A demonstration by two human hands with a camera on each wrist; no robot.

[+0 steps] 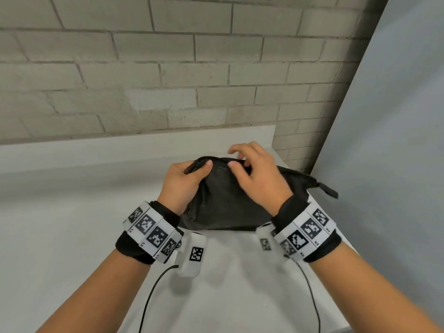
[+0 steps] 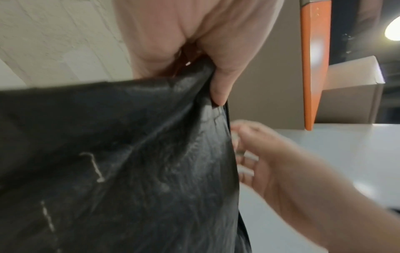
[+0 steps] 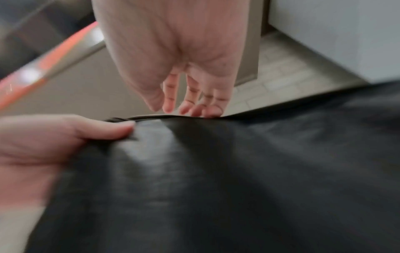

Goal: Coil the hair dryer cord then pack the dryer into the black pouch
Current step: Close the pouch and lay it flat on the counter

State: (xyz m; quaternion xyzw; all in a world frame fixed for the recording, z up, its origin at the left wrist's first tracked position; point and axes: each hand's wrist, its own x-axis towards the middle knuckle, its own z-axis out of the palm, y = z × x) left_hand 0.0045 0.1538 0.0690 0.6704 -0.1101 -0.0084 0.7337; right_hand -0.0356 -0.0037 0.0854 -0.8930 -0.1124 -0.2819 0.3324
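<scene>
The black pouch stands bulging on the white table. My left hand pinches its top left corner, thumb on the front and fingers behind. My right hand hovers at the top zipper edge with relaxed fingers; the fingertips touch the edge without gripping it. The zipper pull sticks out at the pouch's right end. No hair dryer or cord is visible.
A brick wall runs along the table's far edge. A grey panel rises on the right, close to the pouch. Thin black cables from my wrist bands trail over the near table.
</scene>
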